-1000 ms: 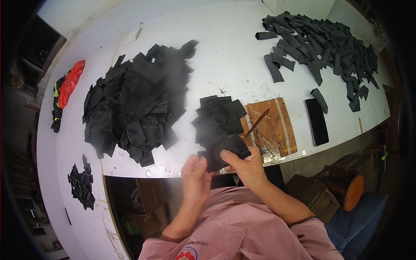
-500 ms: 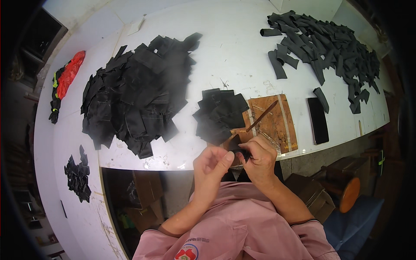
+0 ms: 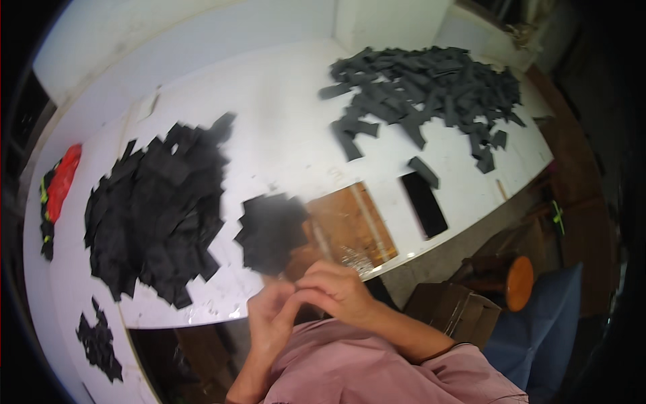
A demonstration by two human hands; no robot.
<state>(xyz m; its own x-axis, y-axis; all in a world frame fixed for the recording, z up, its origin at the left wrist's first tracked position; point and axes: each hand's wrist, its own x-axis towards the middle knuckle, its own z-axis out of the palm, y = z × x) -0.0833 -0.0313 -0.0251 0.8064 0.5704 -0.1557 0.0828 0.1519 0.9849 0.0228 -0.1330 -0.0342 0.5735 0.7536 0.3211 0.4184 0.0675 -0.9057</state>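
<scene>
My left hand [image 3: 270,313] and my right hand [image 3: 336,291] meet at the table's near edge, fingertips touching. Both are closed, their fingers bent and pressed together. Motion blur and the fingers themselves hide what is between them. Just beyond the hands lies a small pile of black fabric pieces [image 3: 270,232], partly smeared by motion. A worn wooden board [image 3: 353,219] is on the table beside that pile, with pale strips across it and small bits scattered near its front edge.
A large heap of black fabric pieces [image 3: 158,215] covers the left of the white table [image 3: 282,128]. Dark grey folded pieces [image 3: 431,87] spread at the far right. A black phone [image 3: 424,205], red plastic bag [image 3: 65,180], smaller black pile [image 3: 99,343] and wooden stool [image 3: 519,283] surround the work.
The view has swung, shifting the table's contents leftward. The brown stick has gone from the board. The black fabric piece seen between my fingers is now hidden, and my hands have come closer together.
</scene>
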